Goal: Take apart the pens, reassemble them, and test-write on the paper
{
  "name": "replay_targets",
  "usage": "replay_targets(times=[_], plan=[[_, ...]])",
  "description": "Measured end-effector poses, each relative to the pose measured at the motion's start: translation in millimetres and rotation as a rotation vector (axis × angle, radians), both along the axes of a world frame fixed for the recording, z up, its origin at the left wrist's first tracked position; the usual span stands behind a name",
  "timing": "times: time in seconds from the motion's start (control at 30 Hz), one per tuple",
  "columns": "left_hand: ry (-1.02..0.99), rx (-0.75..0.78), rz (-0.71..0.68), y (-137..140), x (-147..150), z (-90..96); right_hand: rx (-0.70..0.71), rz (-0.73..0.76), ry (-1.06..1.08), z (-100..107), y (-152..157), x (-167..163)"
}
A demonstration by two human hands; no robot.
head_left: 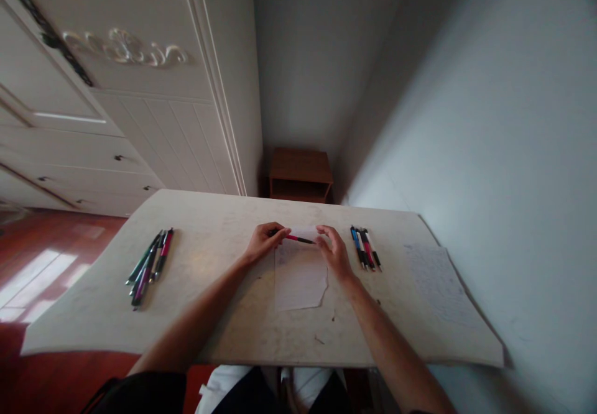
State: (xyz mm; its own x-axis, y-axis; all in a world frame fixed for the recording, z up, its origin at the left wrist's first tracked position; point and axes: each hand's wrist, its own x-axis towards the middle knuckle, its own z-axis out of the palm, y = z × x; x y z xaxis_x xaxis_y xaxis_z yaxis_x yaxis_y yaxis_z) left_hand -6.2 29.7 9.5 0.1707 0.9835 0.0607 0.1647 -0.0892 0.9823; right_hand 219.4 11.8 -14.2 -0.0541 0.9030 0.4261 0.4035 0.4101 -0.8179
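A red and black pen (298,238) is held level between my two hands, just above a torn sheet of white paper (301,283). My left hand (267,240) pinches the pen's left end between thumb and fingers. At the pen's dark right end is my right hand (333,249), thumb and fingers curled around the tip; how firmly it grips is too small to tell. To the right of that hand lies a row of several pens (365,248), blue, black, red and white. A looser pile of pens (152,265) rests at the left.
The pale table (224,333) has a scribbled sheet or patch of writing (438,277) near its right edge. Small dark scraps (319,340) lie near the front. A brown wooden stand (301,165) is behind the table, a white cabinet (177,134) at left, a wall (489,122) at right.
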Motion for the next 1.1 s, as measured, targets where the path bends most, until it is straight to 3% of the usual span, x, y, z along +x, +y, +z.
replay_targets(times=[0.2, 0.53, 0.8, 1.1], plan=[[-0.02, 0.001, -0.024, 1, -1, -3.9, 0.041, 0.018, -0.18, 3, -2, -4], [-0.016, 0.063, 0.028, -4, 0, -8.2, 0.138, -0.045, -0.032, 7, -13, -5], [-0.067, 0.052, 0.11, -19, -8, -1.7, -0.01, -0.147, 0.108, -3, -24, 3], [-0.19, 0.047, 0.142, -30, -18, -5.5, -0.057, -0.175, 0.164, -4, -22, 4]])
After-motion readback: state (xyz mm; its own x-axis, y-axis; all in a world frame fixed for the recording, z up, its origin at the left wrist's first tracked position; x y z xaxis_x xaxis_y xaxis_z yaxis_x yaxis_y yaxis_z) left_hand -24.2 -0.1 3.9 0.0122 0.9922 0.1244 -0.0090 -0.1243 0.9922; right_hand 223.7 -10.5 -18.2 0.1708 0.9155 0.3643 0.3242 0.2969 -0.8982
